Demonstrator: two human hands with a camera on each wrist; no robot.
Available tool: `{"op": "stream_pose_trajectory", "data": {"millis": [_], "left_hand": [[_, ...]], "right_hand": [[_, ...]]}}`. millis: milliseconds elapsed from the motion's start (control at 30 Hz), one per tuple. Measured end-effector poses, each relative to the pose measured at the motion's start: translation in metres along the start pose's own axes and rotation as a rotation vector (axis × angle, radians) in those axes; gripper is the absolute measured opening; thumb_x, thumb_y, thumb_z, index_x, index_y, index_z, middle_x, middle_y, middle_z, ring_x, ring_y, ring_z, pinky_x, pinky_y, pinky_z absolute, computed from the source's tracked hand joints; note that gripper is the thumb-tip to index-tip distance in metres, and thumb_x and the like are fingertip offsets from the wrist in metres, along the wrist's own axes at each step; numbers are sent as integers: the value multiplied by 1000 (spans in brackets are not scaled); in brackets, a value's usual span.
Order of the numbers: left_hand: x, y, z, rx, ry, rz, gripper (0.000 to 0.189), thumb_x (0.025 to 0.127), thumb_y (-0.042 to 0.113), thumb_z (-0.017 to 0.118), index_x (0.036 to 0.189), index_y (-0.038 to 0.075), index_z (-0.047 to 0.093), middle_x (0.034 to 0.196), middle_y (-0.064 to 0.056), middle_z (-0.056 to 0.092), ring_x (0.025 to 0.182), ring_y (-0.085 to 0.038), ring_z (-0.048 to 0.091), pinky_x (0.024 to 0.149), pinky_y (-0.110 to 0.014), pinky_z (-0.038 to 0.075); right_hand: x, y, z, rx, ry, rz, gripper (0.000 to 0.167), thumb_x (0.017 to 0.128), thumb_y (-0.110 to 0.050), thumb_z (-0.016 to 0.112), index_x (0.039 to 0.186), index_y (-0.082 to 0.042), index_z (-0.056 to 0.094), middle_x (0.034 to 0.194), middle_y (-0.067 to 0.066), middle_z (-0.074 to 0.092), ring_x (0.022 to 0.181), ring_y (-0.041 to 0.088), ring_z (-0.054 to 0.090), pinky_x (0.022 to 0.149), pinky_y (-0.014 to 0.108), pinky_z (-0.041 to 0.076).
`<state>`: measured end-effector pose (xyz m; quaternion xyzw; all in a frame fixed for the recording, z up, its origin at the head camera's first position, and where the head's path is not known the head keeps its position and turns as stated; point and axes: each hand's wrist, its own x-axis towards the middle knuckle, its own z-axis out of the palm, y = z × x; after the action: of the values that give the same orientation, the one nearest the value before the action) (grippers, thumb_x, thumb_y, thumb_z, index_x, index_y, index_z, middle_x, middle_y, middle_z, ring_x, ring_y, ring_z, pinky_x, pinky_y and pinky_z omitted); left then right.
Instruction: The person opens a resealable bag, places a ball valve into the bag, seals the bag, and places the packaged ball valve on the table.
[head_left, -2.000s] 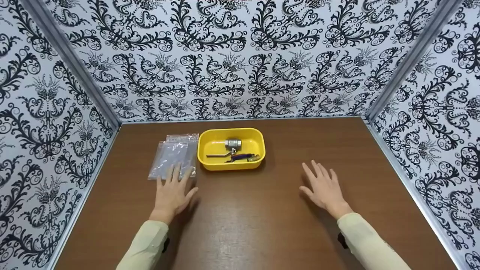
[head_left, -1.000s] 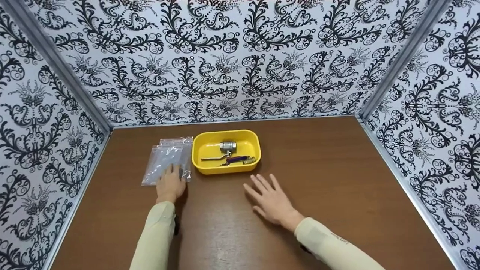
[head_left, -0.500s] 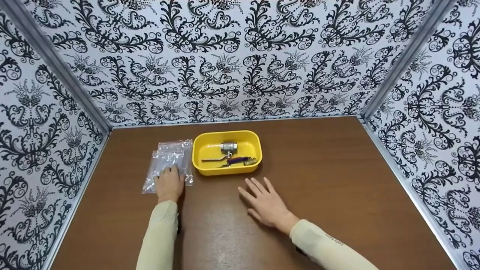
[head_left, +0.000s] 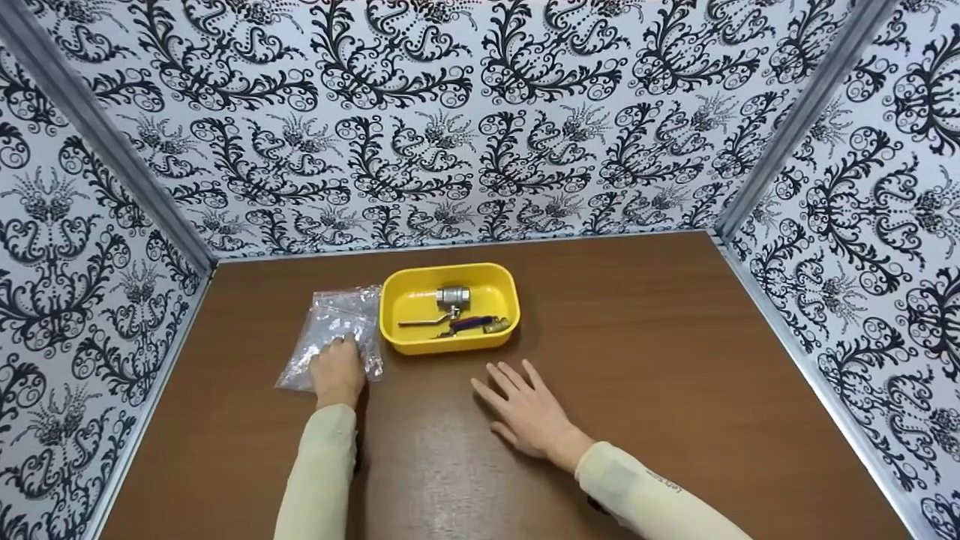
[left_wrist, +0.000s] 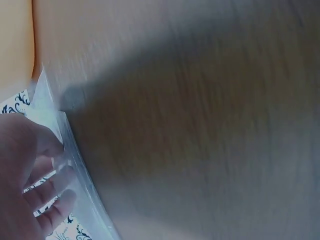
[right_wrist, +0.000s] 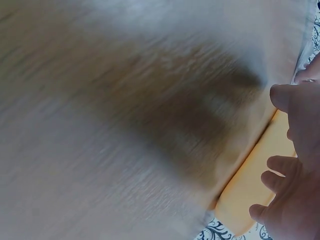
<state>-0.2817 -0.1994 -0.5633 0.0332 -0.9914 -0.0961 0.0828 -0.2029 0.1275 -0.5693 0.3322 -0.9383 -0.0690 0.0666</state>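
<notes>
Two clear plastic zip bags [head_left: 341, 311] lie overlapping on the table, left of a yellow tray. My left hand [head_left: 337, 369] is over their near part, fingers curled, pinching the upper bag. In the left wrist view the thumb and fingers of the left hand [left_wrist: 30, 175] meet the edge of the bag [left_wrist: 85, 187], which is raised. My right hand [head_left: 531, 416] is held low over the table, fingers spread and holding nothing, just in front of the yellow tray [head_left: 450, 346]. The tray also shows beyond the right fingers in the right wrist view.
Inside the tray lie a metal ball valve [head_left: 453, 297] with a long lever and a smaller valve with a purple handle [head_left: 472, 323]. Patterned walls [head_left: 450, 150] enclose the brown table [head_left: 637, 315] at the back and both sides.
My left hand has gone from spread fingers to pinching the upper bag, whose sheets have shifted and turned slightly. My right hand has moved left, toward the front of the tray.
</notes>
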Motion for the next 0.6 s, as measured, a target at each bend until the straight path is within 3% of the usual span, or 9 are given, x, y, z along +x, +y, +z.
{"op": "stream_pose_trajectory", "data": {"millis": [200,367,467,600], "left_hand": [[-5,0,0,-41,-38,-59,27,88,10,56,111,-5,59,106,-27,63,96,-47,62,76,-60,50],[-15,-4,-5,-99,-20,-109,37,87,12,54,121,-1,55,110,-27,60,92,-51,62,72,-62,51],[-24,-6,-9,-118,47,-102,37,85,12,54,121,2,56,108,-25,62,83,-52,63,65,-61,51],[-39,-8,-16,-169,201,-63,30,83,11,56,112,4,58,104,-19,64,75,-49,64,58,-59,50]], "right_hand": [[-1,-1,1,18,9,-10,72,93,-48,57,155,-27,25,156,10,36,143,27,36,116,55,26],[-4,1,2,33,3,-13,71,93,-46,58,154,-25,27,155,11,38,141,27,40,116,54,28],[-6,4,0,66,3,-4,69,93,-43,60,153,-24,30,153,11,41,140,28,41,116,54,28],[-7,5,-7,113,6,-1,66,94,-39,61,151,-22,33,150,11,44,139,29,42,116,54,28]]}}
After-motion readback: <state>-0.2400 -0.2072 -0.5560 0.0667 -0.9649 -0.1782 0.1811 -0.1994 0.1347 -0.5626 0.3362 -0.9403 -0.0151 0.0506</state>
